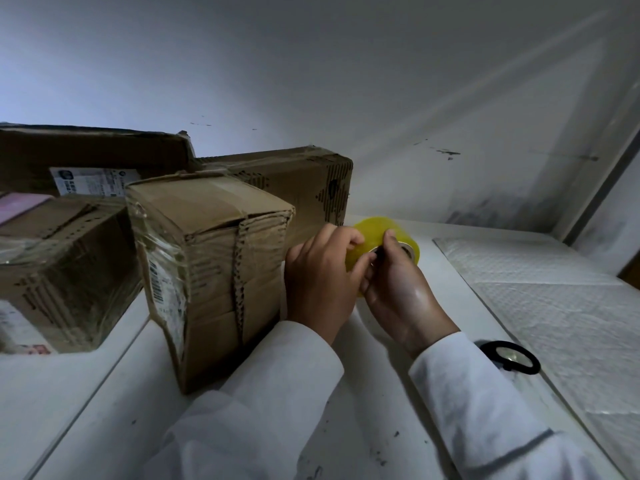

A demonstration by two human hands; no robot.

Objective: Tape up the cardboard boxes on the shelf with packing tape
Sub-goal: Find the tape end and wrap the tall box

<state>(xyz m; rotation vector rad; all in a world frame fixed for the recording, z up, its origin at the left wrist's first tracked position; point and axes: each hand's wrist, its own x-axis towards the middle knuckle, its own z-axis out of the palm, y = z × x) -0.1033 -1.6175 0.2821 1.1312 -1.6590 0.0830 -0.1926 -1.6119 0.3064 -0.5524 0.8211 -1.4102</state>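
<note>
Left hand (320, 277): fingers curled onto the near side of the yellow tape roll (372, 230), fingertips and thumb pinching at its surface; white sleeve runs down toward the bottom edge.
Right hand (398, 285): grips the same roll from the right, thumb over the top of the roll, fingers at the core opening.
Yellow tape roll: held between both hands just above the white shelf (363, 393), right beside the front box; its pale core ring faces right.
Front box (214, 265): brown cardboard, standing on the shelf just left of the hands, clear tape wrinkled over its left corner, a printed label on its left face, a perforated strip running down its near face.
Rear box (294, 181): long brown cardboard box behind the front box, touching or nearly touching it, dark printed pattern on its right end.
Left box (65, 265): brown cardboard, on a lower white surface to the left, wrapped in clear tape.
Back-left box (90, 150): dark cardboard against the wall, a white shipping label on its face.
Padded sheet (554, 292): white, quilted texture, lying flat on the shelf to the right.
Black ring object (510, 356): lies on the shelf beside the right sleeve; what it is cannot be told.
Wall (346, 81): pale, with dark scuff marks at right.
</note>
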